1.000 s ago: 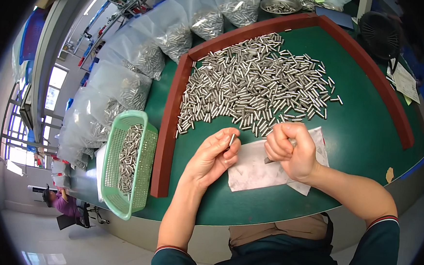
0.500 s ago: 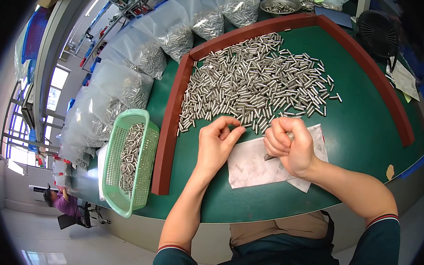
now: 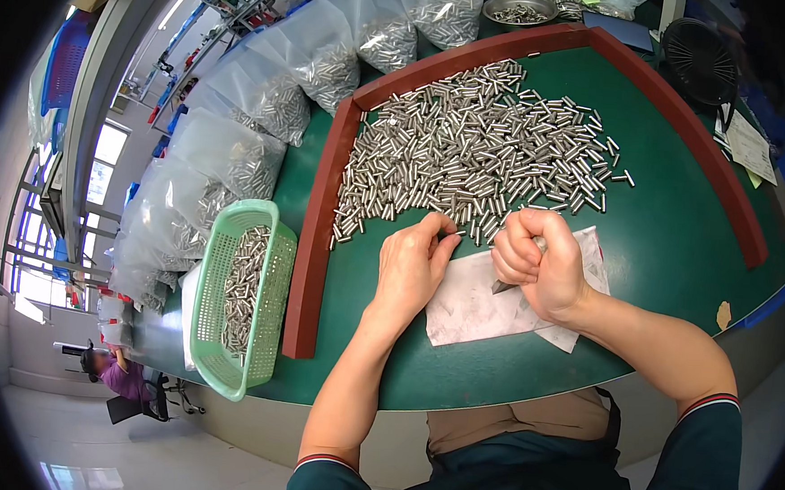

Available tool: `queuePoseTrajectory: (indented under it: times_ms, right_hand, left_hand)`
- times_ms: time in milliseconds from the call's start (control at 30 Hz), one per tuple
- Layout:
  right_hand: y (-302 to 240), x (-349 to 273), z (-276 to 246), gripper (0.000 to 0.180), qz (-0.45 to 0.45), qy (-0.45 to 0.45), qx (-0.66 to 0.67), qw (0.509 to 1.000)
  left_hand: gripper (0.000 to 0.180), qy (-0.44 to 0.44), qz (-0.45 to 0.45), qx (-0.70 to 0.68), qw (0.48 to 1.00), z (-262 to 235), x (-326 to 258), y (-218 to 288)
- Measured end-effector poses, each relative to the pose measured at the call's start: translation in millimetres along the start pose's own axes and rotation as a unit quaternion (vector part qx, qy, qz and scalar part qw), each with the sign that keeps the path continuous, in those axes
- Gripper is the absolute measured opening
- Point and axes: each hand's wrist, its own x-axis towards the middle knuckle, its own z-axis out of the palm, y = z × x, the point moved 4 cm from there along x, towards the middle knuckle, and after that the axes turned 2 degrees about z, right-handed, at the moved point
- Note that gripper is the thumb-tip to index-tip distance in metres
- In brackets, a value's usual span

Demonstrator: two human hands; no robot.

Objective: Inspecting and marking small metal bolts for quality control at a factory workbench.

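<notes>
A wide heap of short metal pins lies on the green tabletop. At its near edge my left hand is closed in a pinch, thumb and forefinger meeting at a small metal pin. To its right my right hand makes a fist around a grey tool whose pointed end sticks out below the fingers; the grip hides most of it, so its kind cannot be told. Beneath the fist lies a smudged white sheet, apart from the heap.
A dark red wooden frame borders the heap. Left of it stands a green plastic basket containing pins. Clear bags of pins line the far left. Behind are a metal bowl and a black fan. Another person sits far left.
My left hand has shifted slightly right, its thumb and forefinger drawing together at the heap's edge. My right fist has barely moved and keeps its hold on the grey tool.
</notes>
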Motion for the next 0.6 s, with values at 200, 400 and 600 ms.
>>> queuePoseTrajectory:
  times_ms: [200,400,600]
  right_hand:
    - [-4,-2,-1,0.037,-0.022,-0.001,0.005,1.0]
    - [-8,-5,6,0.037,-0.065,-0.028,0.003,0.998]
    - [-6,-11,9,0.037,-0.082,-0.016,-0.056,0.995]
  left_hand:
    - [0.008,-0.1,-0.055,-0.148,0.982,-3,-18,12]
    - [0.01,-0.16,-0.034,-0.122,0.979,0,-30,26]
    - [0.008,-0.166,-0.024,-0.131,0.977,4,-29,24]
